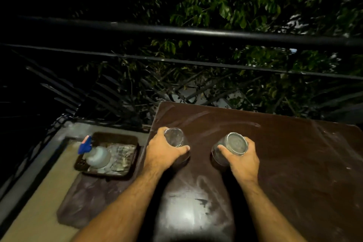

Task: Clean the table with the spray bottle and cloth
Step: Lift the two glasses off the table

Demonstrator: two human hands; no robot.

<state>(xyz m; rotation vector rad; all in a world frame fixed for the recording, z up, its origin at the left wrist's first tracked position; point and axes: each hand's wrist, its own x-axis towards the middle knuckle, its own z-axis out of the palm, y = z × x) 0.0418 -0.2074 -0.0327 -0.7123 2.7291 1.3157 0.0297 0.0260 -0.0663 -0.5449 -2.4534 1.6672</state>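
The dark brown, glossy table fills the lower right of the frame, its surface streaked with pale smears and showing a bright glare patch near the bottom centre. The left hand is wrapped around a clear glass tumbler left of frame centre; the right hand is wrapped around a second clear glass tumbler just right of centre. Both tumblers appear tilted; contact with the table cannot be confirmed. The translucent spray bottle with a blue trigger head stands at lower left in a dark rectangular tray, on a pale crumpled cloth. The tray rests beside the table, well apart from both hands. A black metal railing and green foliage occupy the upper frame.
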